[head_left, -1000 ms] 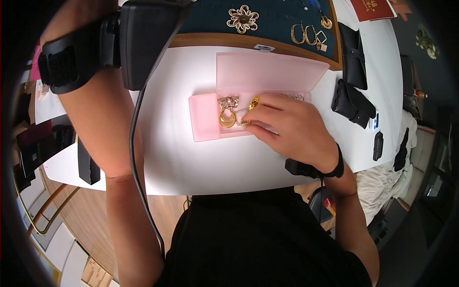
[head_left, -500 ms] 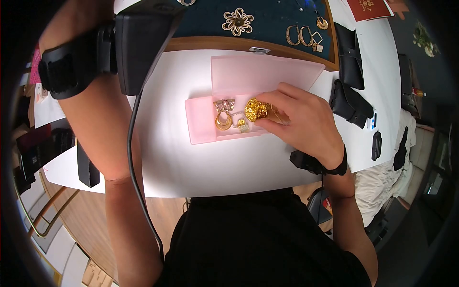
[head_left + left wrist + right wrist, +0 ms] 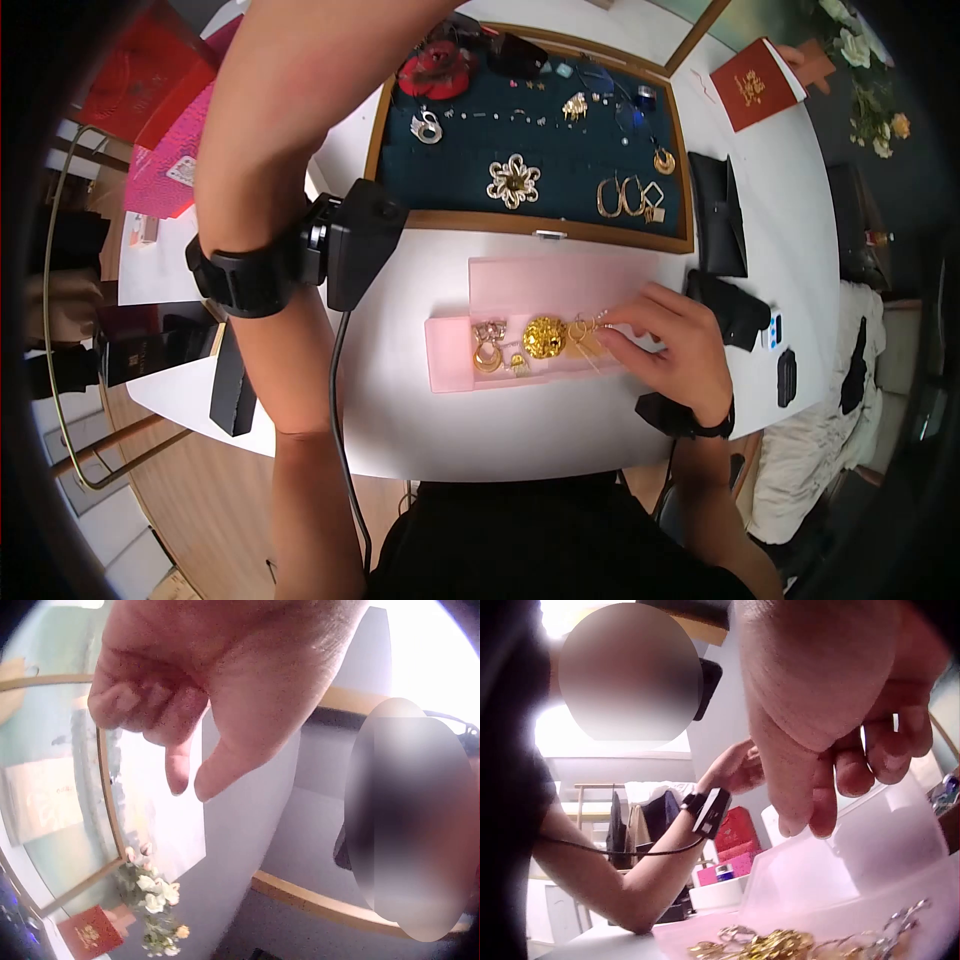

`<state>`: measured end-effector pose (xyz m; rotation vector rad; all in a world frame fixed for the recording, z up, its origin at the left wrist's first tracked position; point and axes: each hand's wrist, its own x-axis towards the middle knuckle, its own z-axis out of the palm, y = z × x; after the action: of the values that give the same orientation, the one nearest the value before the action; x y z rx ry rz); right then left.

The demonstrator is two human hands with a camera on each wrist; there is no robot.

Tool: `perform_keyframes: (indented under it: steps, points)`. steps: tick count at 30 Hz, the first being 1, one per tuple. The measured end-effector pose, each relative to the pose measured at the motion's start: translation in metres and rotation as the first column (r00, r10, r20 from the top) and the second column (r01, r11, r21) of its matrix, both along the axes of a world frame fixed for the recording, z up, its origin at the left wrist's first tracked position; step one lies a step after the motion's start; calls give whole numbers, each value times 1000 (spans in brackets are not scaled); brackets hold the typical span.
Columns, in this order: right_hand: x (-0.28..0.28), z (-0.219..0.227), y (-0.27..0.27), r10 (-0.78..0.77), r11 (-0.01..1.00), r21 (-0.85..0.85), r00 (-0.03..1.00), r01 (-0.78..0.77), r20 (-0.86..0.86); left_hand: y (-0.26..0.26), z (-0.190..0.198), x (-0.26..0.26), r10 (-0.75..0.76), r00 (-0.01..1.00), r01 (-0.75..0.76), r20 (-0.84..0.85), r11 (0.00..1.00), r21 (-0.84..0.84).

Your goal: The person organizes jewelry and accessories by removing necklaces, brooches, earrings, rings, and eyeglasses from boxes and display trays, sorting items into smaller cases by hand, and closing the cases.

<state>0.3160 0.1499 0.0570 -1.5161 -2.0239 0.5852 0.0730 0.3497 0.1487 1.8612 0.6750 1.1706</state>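
Pink box (image 3: 449, 358) of jewellery (image 3: 545, 338) near desk (image 3: 400, 440) front edge, below narrow, empty right hand (image 3: 680, 355); left hand (image 3: 217, 679) loosely curled, empty.

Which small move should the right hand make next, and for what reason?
I would probably lower the right hand slightly towards the thin gold jewelry beside the bumpy gold ornament. The right wrist view shows the fingertips above the open pink box, with nothing visible in their grip, and jewelry lies below them.
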Motion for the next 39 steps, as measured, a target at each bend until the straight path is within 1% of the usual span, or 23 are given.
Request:
perform_keyframes:
  steps: [1, 2, 4, 5, 7, 8, 9, 11, 12, 13, 14, 17, 21, 23, 27, 29, 30, 32, 33, 35, 36, 37, 39]
  points:
    - [6, 2, -2, 12, 1000, 13, 1000, -12, -3, 10, -13, -1, 19, 996, -22, 82, 999, 35]
    - [13, 5, -4, -24, 999, 23, 1000, 24, 6, 10, -13, -7, 31, 996, -35, 79, 998, 46]
    - [25, 10, -10, -93, 996, 17, 996, 93, 15, 7, -10, -20, 215, 962, -207, -171, 976, 62]
    - [31, 13, -14, -81, 996, 25, 997, 81, 1, 4, -9, -22, 301, 907, -289, -294, 954, 84]
    - [40, 15, -21, -189, 982, 1, 980, 189, -57, -1, -15, -18, 356, 873, -302, -333, 931, 204]
    - [43, 16, -25, -216, 976, 5, 970, 218, -114, 5, -29, -20, 414, 859, -334, -302, 899, 282]
    - [45, 17, -27, -213, 976, 7, 968, 216, -131, -9, -22, -14, 482, 783, -401, -393, 874, 274]
    - [51, 17, -30, -239, 964, 106, 969, 245, -70, -6, -44, -22, 525, 707, -382, -474, 848, 369]
    - [54, 12, -30, -254, 952, 165, 966, 257, -35, -8, -51, -21, 553, 640, -396, -534, 833, 387]
    - [55, 10, -30, -272, 947, 163, 961, 276, -50, -15, -55, -20, 575, 569, -409, -588, 818, 404]
    - [57, 9, -29, -270, 945, 190, 963, 267, -8, -23, -55, -16, 556, 497, -428, -666, 825, 369]
    - [59, 9, -26, -289, 935, 231, 956, 269, 57, -33, -69, -15, 546, 364, -452, -754, 812, 370]
    - [60, 4, -24, -268, 928, 288, 960, 236, 75, -33, -99, -23, 564, 431, -390, -704, 820, 418]
    - [60, 3, -25, -253, 928, 298, 966, 225, 58, -34, -104, -22, 553, 519, -394, -652, 831, 392]
    - [61, 5, -25, -248, 929, 303, 965, 212, 85, -30, -90, -4, 526, 472, -438, -707, 836, 330]
    - [61, 4, -25, -250, 934, 287, 963, 211, 105, -19, -84, 6, 494, 538, -348, -683, 868, 354]
    - [61, 4, -24, -241, 934, 295, 964, 200, 108, -12, -83, 11, 499, 534, -350, -683, 865, 358]
    - [59, 3, -23, -234, 933, 304, 967, 194, 101, 5, -80, 24, 500, 576, -212, -647, 855, 473]
    - [59, 2, -23, -228, 938, 292, 967, 187, 112, 15, -81, 31, 503, 573, -207, -647, 853, 479]
    - [61, 2, -24, -227, 941, 283, 967, 185, 120, 31, -87, 45, 452, 589, -110, -670, 866, 488]
    - [61, 2, -23, -222, 940, 290, 967, 180, 121, 35, -85, 53, 451, 542, -92, -709, 871, 483]
    - [61, 2, -23, -219, 939, 296, 968, 176, 121, 40, -86, 58, 452, 541, -85, -710, 869, 488]
    - [62, 2, -23, -219, 940, 292, 968, 175, 125, 51, -91, 66, 432, 470, -22, -770, 877, 479]
